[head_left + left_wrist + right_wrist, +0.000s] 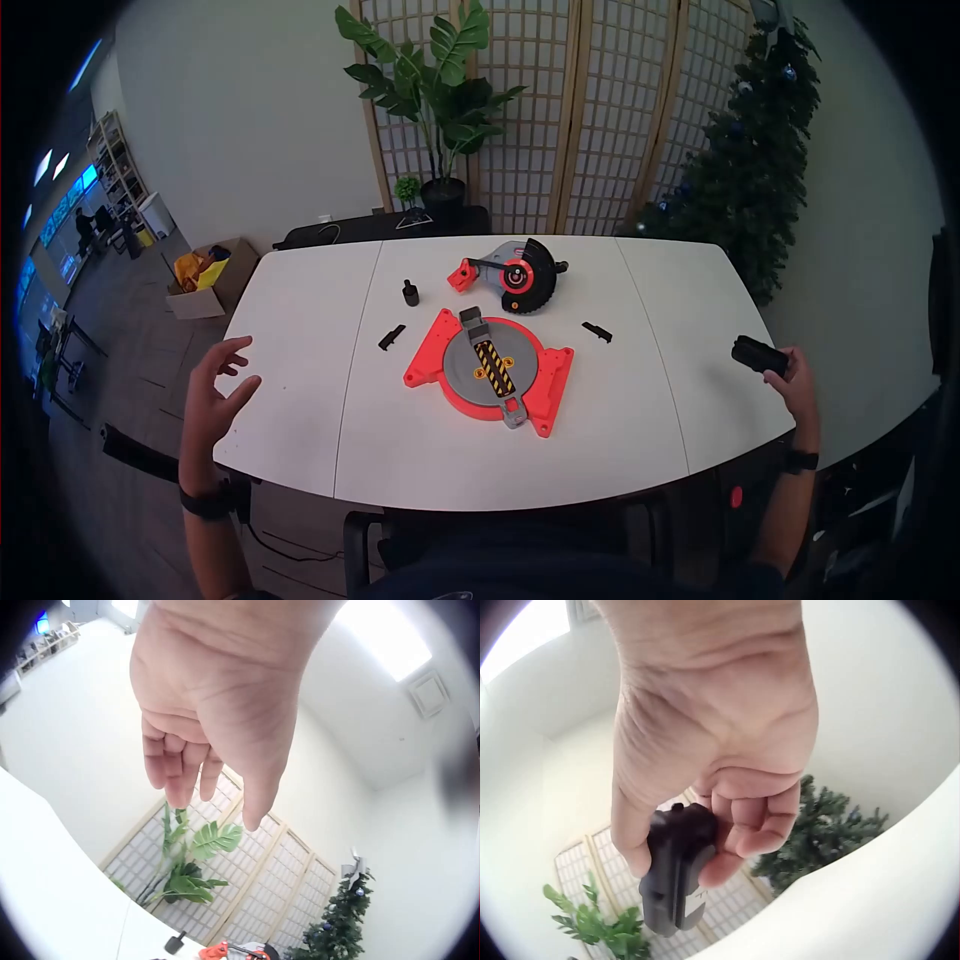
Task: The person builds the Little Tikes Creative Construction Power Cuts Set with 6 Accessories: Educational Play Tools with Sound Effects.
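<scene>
Head view: holds left hand and right hand well apart at opposite ends of a white table.
Grips a black part between right thumb and fingers; curves left fingers loosely, apart from the thumb. Shows, farther in, an orange-and-grey base at mid-table, flanked by two slim black pieces, then a black peg, then a wheel assembly.

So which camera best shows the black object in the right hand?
The right wrist view: the black object looks largest there, pale patch visible, pinched by the right hand. The head view shows it smaller; the left wrist view not at all.
</scene>
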{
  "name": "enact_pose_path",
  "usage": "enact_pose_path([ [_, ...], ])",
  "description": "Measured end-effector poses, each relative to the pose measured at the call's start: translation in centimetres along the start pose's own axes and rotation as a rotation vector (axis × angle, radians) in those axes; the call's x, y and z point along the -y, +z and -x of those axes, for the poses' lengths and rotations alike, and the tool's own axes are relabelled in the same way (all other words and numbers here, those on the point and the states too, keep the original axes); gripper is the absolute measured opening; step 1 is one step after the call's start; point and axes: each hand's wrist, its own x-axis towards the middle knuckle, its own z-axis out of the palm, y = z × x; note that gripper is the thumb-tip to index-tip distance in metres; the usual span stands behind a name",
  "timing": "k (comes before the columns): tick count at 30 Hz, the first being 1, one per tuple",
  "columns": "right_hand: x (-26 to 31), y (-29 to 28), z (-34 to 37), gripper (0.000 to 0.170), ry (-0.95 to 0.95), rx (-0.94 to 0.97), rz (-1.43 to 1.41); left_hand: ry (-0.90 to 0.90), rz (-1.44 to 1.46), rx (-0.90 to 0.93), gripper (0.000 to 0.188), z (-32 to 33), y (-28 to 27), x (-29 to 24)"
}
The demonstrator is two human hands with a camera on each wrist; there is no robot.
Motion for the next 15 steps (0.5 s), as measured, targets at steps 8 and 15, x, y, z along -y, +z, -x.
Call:
enact_pose_path([
  [8,-8.3,-6.6,5.7,0.046,0.333,-0.042,0.28,-0.277,0.242,-0.054,0.039,4.4,1.1,7.7],
  [15,-14.0,-10.3,7.7,0.053,0.258,-0.03,0.55,-0.315,0.285,-0.031,0.039,4.9,2.0,9.0],
])
